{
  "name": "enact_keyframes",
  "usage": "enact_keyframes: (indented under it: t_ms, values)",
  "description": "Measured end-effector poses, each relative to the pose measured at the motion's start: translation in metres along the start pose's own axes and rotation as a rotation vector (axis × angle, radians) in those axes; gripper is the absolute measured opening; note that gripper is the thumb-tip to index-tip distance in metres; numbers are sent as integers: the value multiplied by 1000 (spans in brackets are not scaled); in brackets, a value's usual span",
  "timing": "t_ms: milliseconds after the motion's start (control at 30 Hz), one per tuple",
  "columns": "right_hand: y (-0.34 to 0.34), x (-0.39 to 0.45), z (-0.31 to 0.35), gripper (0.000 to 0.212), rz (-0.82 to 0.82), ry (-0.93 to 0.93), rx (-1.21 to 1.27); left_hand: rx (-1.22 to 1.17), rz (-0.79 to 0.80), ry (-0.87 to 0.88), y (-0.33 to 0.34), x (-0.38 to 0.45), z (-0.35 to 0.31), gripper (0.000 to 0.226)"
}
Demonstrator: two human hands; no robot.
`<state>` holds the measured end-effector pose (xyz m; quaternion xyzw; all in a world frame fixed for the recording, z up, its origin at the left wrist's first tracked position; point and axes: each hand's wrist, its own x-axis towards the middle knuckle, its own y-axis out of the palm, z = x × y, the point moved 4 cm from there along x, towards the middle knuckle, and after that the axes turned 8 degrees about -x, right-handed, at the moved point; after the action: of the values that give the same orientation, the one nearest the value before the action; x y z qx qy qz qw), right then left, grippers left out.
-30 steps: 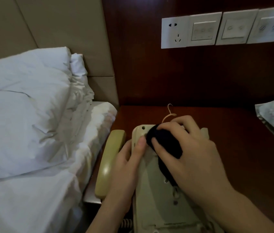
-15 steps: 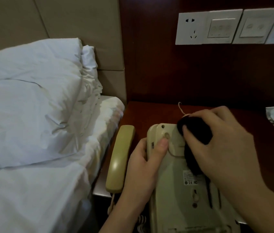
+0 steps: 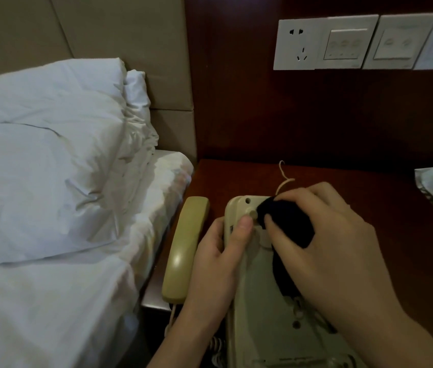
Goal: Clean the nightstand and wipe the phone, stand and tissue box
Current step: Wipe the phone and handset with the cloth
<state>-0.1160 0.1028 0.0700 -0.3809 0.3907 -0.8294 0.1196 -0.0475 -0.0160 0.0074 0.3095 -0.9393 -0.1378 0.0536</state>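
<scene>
The phone base point(image 3: 260, 301) lies flipped over on the worktop point(image 3: 385, 213), its underside up, right under both hands. Its long axis runs from the person out toward the back panel, and the rounded far end points at the wall. The left hand point(image 3: 218, 264) grips the base's left edge, thumb pressed flat near the far end. The right hand point(image 3: 327, 245) is curled round a dark cloth point(image 3: 287, 224) bunched against the far right part of the underside, so it is the nearer hand for wiping back along that axis. The handset point(image 3: 183, 251) lies off the base just to its left, parallel to it, beside the bed point(image 3: 50, 208).
</scene>
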Motion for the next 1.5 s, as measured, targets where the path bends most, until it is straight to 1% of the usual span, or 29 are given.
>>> enact_keyframes:
  t_ms: [133,167,233,333,400,467,533,633,700,767,800,867,900,1000,1100,1167,1300,1433,1500]
  values:
    - [-1,10,-2,22,-69,65,60,25,22,31,3,0,-1,52]
    - [0,12,2,23,-66,66,95,26,26,41,4,1,-2,51]
    - [5,13,13,25,-13,35,145,9,33,45,3,0,-2,49]
    - [5,12,17,25,43,-24,138,-22,42,32,2,-2,-3,46]
    - [0,12,13,25,42,-19,101,-17,49,25,3,-1,-3,44]
    - [-4,10,8,26,-6,-20,-1,-5,48,19,4,0,-4,42]
    - [-4,8,6,28,-20,-5,-88,-21,25,11,3,2,-3,43]
    - [2,4,4,29,26,-32,-120,-55,-5,-1,0,2,-2,45]
    - [5,3,4,26,37,-16,-13,-52,-11,-4,1,1,-3,44]
    - [7,2,3,24,36,25,122,-52,-14,-9,0,1,-3,35]
    - [8,2,3,24,47,32,152,-51,-16,-9,0,1,-2,30]
    - [5,3,4,24,102,-5,126,-44,-22,-10,-1,0,-1,24]
    - [2,4,5,25,144,-25,93,-41,-22,-13,-1,0,-2,25]
    - [-8,12,0,26,230,-42,-68,-16,-2,-14,2,-1,-2,40]
    - [-13,12,-9,30,164,-3,-159,-25,3,-2,1,-1,-2,40]
    - [-10,7,-7,32,99,-23,-155,-29,5,-1,1,-1,-1,39]
    - [1,3,-6,27,101,-60,17,-26,0,10,0,0,0,44]
    - [-4,14,-21,23,-9,0,-13,7,11,24,1,-1,4,45]
    - [-3,16,-18,22,5,25,131,11,10,22,2,-2,5,44]
